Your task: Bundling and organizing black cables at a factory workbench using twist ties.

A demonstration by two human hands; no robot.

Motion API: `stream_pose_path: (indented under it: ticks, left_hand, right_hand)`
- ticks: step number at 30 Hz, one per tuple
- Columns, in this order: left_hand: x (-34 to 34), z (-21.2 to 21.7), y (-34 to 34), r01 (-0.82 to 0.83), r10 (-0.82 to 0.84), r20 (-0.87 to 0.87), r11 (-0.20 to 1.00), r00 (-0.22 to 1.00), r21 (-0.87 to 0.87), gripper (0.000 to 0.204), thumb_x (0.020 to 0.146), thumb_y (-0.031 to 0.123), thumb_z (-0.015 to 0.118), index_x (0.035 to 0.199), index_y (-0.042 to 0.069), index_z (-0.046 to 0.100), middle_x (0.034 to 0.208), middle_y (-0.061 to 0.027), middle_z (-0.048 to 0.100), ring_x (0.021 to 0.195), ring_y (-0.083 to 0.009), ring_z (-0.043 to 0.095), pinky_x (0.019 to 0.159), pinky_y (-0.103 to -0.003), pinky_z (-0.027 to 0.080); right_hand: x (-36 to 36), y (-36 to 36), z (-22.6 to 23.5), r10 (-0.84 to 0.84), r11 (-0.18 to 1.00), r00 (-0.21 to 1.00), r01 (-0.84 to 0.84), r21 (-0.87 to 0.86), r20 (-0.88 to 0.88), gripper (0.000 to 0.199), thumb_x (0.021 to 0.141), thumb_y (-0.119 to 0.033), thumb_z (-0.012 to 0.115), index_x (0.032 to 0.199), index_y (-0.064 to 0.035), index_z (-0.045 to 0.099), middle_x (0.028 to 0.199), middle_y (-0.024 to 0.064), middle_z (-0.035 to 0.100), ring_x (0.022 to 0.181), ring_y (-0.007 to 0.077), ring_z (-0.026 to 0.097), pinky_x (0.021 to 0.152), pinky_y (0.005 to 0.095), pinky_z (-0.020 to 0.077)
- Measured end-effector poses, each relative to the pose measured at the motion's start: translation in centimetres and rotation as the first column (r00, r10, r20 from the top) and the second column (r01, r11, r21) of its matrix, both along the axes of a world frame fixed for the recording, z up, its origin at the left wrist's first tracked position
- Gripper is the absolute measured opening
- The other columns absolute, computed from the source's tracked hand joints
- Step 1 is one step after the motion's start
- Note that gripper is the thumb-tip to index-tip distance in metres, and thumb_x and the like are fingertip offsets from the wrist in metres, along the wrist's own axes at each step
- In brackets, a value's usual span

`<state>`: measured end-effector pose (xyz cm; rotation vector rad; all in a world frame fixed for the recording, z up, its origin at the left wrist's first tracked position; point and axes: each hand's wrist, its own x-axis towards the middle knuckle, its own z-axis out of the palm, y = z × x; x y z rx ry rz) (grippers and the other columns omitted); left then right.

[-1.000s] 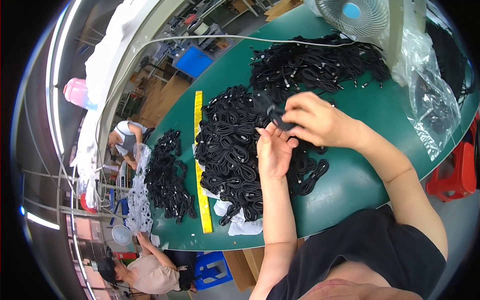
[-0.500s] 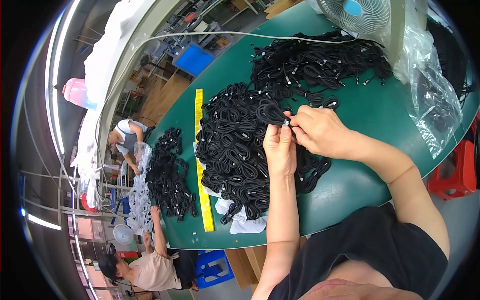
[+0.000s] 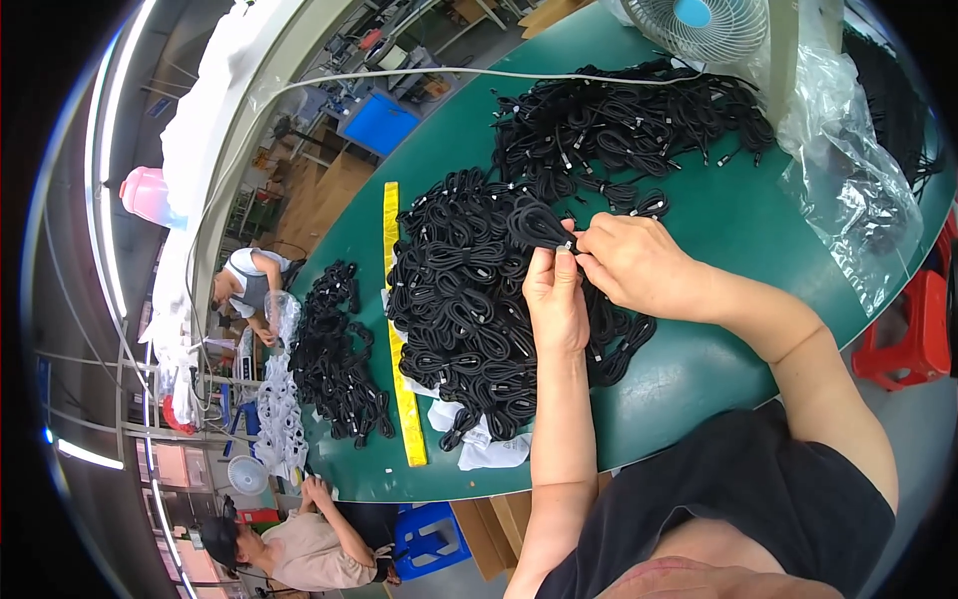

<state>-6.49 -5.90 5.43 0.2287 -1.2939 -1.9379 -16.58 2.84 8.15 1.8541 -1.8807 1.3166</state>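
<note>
A coiled black cable [image 3: 539, 226] is held up in front of me, above a big heap of similar coiled cables [image 3: 464, 290]. My left hand [image 3: 557, 295] pinches it from below, thumb and fingers closed near its connector end. From the right, my right hand [image 3: 639, 262] grips the same end, its fingertips meeting those of the left. The exact point where the fingers meet is small and partly covered. Past my hands lies a second pile of black cables [image 3: 639, 120], looser, with light connector tips showing.
A yellow strip [image 3: 404, 329] divides the green table [image 3: 689, 359]; more cables [image 3: 339, 349] lie beyond it. A fan [image 3: 699, 30] and clear plastic bag [image 3: 848, 170] stand far right. A red stool [image 3: 903, 334] is at right. Two people [image 3: 309, 549] work at left.
My hands stay nearly in place, both still on the coiled cable. The nearer co-worker at left has drawn an arm back from the far cable pile, hands now together.
</note>
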Motion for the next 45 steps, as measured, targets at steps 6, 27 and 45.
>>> stream_pose_path:
  ticks: [6,27,45]
  left_hand:
    - [1.0,1.4,-0.5,0.109,-0.107,-0.021,0.988,0.994,0.106,0.034,0.091,0.018,0.049,0.118,-0.001,0.046,0.106,-0.0089,0.056,0.093,-0.0166,0.056,0.08,-0.031,0.046]
    - [-0.2,0.5,1.2,-0.158,0.168,0.27,0.986,0.948,-0.059,0.046,0.094,0.04,0.036,0.088,-0.003,0.053,0.06,-0.0092,0.056,0.038,-0.0078,0.042,0.033,-0.019,0.031]
    - [2.4,1.0,-4.3,-0.087,0.187,-0.25,0.928,0.95,0.361,0.047,0.092,0.045,0.037,0.105,0.002,0.051,0.095,-0.014,0.06,0.065,-0.0161,0.054,0.054,-0.026,0.042]
  right_hand:
    - [-1.2,0.5,2.0,0.026,0.998,0.992,-0.033,0.057,0.12,0.031,0.076,-0.027,0.064,0.093,-0.0022,0.059,0.087,0.0108,0.056,0.073,0.0271,0.059,0.062,0.0366,0.0478]
    - [-2.3,-1.8,-0.5,0.228,0.959,0.773,-0.074,-0.273,0.592,0.014,0.089,-0.011,0.048,0.09,0.0003,0.056,0.068,0.0036,0.059,0.058,0.0066,0.053,0.052,0.0221,0.0421]
    - [-6.3,-8.2,-6.0,-0.178,0.975,0.763,0.048,0.219,0.622,0.035,0.084,-0.032,0.055,0.087,0.0018,0.062,0.065,0.0086,0.061,0.057,0.0141,0.059,0.054,0.0285,0.0466]
